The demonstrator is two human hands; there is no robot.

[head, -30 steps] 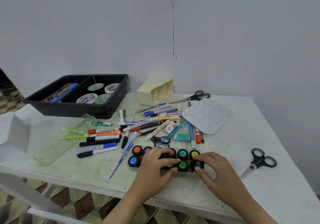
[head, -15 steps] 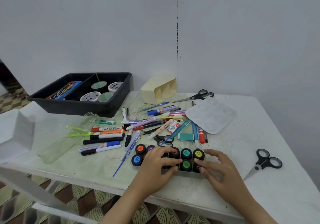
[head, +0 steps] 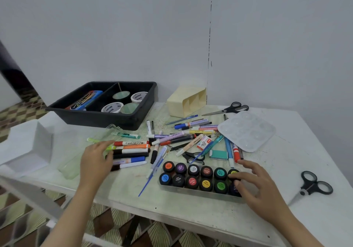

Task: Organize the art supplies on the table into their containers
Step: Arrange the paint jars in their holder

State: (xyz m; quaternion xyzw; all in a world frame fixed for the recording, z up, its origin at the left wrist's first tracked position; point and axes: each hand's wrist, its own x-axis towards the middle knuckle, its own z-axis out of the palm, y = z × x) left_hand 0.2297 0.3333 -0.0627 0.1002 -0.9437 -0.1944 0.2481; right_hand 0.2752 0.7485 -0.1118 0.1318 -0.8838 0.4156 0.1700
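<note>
Lower centre: tray of paint pots; right hand, fingers spread wide, touches its right-end pots. Left of centre: left hand, blurred, fingers loosely extended, holding nothing, over the marker row.

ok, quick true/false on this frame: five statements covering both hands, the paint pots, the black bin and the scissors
1. The paint pots stand in two rows in their tray. True.
2. The left hand rests on the paint pots. False: it is over the markers, left of the pots.
3. The right hand touches pots at the tray's right end. True.
4. The black bin holds scissors. False: it holds a blue box and four round tubs.
5. One pair of scissors lies to the right of the right hand. True.
</note>
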